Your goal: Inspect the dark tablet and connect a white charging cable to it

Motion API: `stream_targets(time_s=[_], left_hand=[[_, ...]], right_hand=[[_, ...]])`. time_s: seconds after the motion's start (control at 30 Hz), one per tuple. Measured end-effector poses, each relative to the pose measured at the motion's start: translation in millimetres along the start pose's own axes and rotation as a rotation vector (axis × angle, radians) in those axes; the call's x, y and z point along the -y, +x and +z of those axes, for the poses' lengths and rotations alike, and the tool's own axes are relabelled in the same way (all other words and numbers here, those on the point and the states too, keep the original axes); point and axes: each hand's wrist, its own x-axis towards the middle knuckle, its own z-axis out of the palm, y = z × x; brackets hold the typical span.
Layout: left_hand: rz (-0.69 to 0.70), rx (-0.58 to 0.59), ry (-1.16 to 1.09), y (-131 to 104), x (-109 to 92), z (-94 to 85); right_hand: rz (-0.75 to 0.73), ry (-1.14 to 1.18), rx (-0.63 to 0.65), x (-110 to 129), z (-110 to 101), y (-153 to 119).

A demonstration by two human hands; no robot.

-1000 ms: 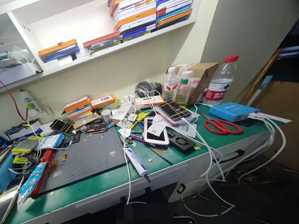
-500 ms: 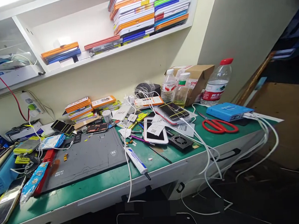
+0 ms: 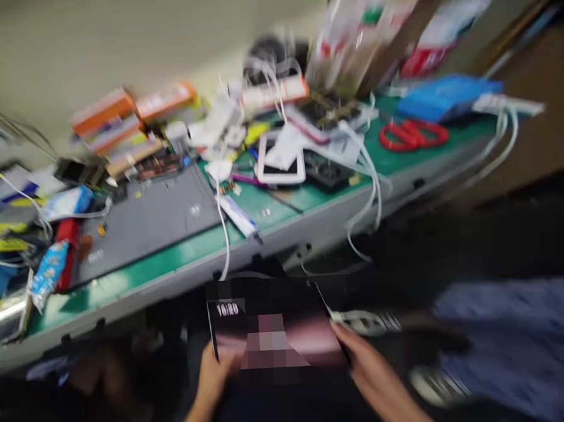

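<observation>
Low in front of the workbench I hold a dark tablet [image 3: 311, 329], its lit screen showing a clock and a pinkish picture that is partly blurred out. On its left edge lies my left hand [image 3: 217, 368], thumb over the front. My right hand [image 3: 353, 346] grips the opposite edge. Fingers behind the tablet are hidden. Just beyond it, at the bench's front edge, a white and blue tube [image 3: 239, 216] lies beside a hanging white cable [image 3: 225, 239].
The green bench [image 3: 282, 211] carries a grey mat [image 3: 154, 211], a white-framed device [image 3: 280, 160], red scissors [image 3: 413, 135], a blue box [image 3: 446, 95] and bottles [image 3: 334, 44]. White cables [image 3: 375, 193] hang over its edge. At right are a person's blue-clothed leg [image 3: 516, 350] and shoes [image 3: 433, 386].
The view has tilted down and blurred. The tablet, barely visible at the bottom before, now shows more fully, and both my hands have come into view on it.
</observation>
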Motion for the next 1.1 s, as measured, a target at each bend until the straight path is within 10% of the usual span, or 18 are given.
stream_targets(time_s=[0.23, 1.1], left_hand=[[-0.267, 0.227, 0.007, -20.1, 49.8, -7.4], [-0.251, 0.219, -0.045, -23.9, 49.9, -6.0]], right_hand=[[0.184, 0.173, -0.362, -35.5, -18.2, -35.3], [0.164, 0.142, -0.314, -18.1, -5.3, -44.5]])
